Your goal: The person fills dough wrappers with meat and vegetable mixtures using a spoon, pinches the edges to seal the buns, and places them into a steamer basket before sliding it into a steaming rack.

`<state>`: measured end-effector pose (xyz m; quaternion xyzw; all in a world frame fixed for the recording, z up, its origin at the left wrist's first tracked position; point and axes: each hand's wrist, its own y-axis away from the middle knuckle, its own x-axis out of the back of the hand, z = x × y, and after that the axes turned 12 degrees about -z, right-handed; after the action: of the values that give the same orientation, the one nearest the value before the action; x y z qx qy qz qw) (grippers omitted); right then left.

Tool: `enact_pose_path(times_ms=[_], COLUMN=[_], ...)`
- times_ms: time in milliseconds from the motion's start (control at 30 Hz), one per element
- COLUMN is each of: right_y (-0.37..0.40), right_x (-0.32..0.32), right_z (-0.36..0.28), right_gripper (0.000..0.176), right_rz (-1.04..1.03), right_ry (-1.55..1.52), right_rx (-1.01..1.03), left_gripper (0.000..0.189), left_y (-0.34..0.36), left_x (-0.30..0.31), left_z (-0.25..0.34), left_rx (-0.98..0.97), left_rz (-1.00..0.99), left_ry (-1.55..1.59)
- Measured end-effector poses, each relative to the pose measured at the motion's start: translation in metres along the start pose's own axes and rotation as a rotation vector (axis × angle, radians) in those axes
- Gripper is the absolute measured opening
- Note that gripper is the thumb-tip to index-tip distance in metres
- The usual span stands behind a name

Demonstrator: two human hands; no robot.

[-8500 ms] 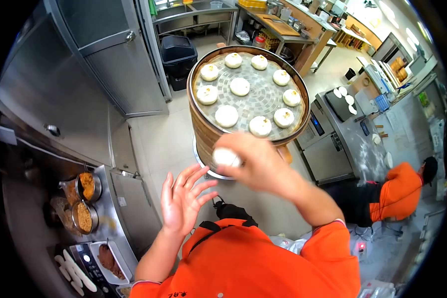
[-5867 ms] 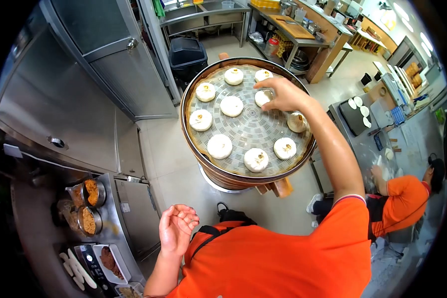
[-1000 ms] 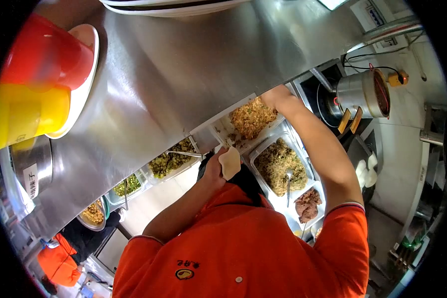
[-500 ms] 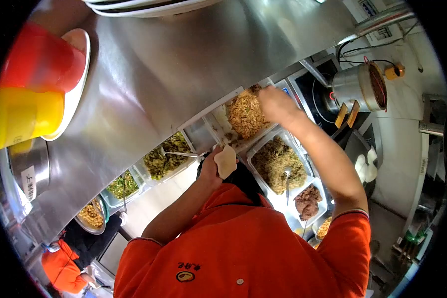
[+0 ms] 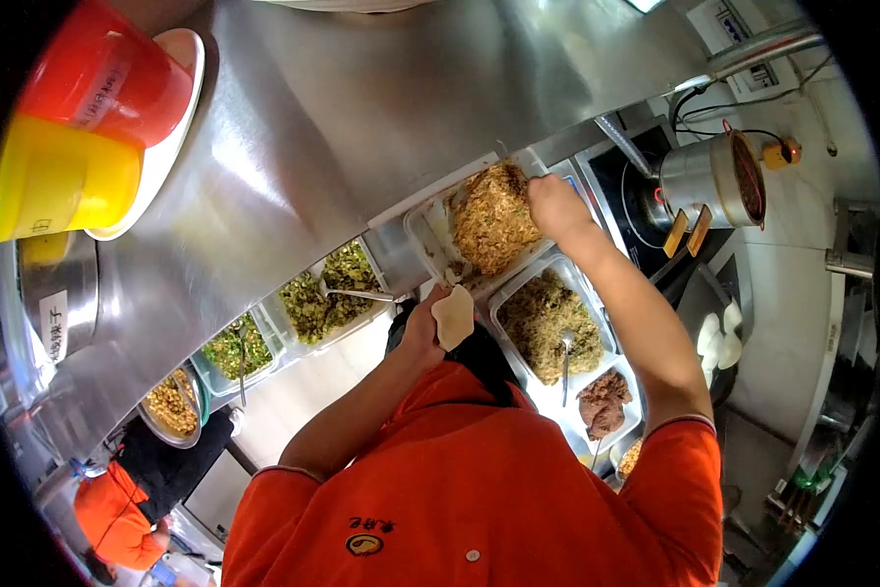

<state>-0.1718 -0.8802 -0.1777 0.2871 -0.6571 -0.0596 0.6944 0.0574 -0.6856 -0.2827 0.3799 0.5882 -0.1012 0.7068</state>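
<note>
One dough sheet [image 5: 454, 318] is pinched by L hand [image 5: 421, 328], prob. for flatness; R hand [image 5: 560, 209] at food tub [image 5: 433, 240], fingers' grip unclear.

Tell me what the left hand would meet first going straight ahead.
The left hand, dough leading, would likely meet the near rim of the tub of orange-brown filling; depth is unclear, it might pass above.

We had, open: space above the greenish filling [image 5: 548, 328]. We had, obstructing: its spoon [image 5: 565, 364]; metal shelf [image 5: 293, 127] beyond the orange filling [image 5: 494, 220].
</note>
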Motion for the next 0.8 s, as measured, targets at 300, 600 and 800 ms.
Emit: enact_pose_path(times_ms=[300, 600, 800], right_y=[0.051, -0.037, 0.005], right_x=[0.040, 0.008, 0.012], right_z=[-0.039, -0.017, -0.042], right_gripper=[0.021, 0.022, 0.018], right_rz=[-0.235, -0.076, -0.164], right_ry=[0.041, 0.111, 0.110], right_rx=[0.023, -0.058, -0.014], left_gripper=[0.037, 0.037, 0.034], left_y=[-0.001, -0.003, -0.004], left_x=[0.000, 0.004, -0.002], left_z=[-0.004, -0.002, -0.009], left_rx=[-0.025, -0.040, -0.019], left_rz=[0.060, 0.009, 0.080], left_ry=[-0.058, -0.009, -0.053])
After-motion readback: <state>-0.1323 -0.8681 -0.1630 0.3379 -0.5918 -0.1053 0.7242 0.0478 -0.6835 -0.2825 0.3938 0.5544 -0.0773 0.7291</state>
